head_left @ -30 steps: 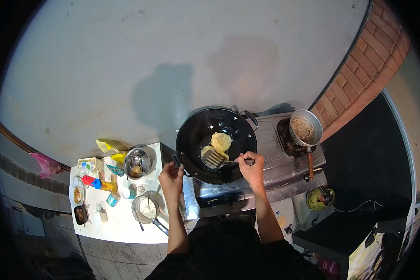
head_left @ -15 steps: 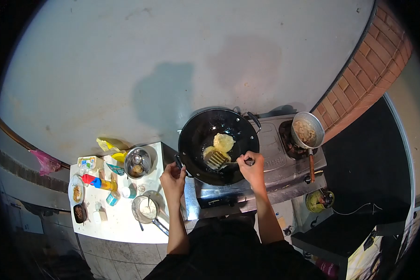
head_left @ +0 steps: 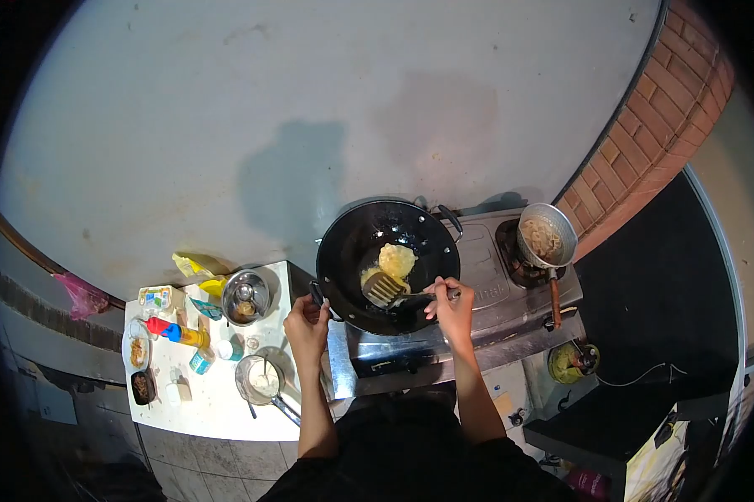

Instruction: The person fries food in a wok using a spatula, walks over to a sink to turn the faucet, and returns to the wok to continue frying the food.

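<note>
Inside the black wok (head_left: 348, 251), the slotted spatula (head_left: 384, 289) stays against the yellow pieces (head_left: 397, 261); the right hand (head_left: 452, 306) pinches its shaft, fingers straighter than before, suggesting an adjusted grip mid-frying; the left hand (head_left: 307, 327) pinches the side handle (head_left: 316, 291).

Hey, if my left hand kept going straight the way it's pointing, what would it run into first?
Most likely the black handle on the left of the wok; your left hand's fingertips seem right at it, though depth is unclear.
</note>
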`<action>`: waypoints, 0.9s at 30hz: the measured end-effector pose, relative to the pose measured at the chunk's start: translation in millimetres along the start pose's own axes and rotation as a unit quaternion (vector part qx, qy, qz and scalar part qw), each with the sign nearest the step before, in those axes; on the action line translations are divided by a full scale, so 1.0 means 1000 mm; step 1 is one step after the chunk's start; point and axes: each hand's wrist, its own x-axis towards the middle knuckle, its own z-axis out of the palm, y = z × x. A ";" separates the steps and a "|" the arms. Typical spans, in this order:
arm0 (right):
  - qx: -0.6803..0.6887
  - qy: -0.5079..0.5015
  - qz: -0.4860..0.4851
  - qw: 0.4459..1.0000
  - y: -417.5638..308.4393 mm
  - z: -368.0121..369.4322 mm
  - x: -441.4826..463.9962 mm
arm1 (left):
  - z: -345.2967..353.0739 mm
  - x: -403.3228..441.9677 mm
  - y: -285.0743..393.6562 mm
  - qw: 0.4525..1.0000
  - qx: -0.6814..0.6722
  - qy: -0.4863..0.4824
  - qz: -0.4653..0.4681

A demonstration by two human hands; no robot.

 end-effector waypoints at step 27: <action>-0.047 -0.022 -0.038 0.998 -0.012 -0.013 0.003 | 0.006 0.000 -0.003 0.999 -0.030 0.033 0.028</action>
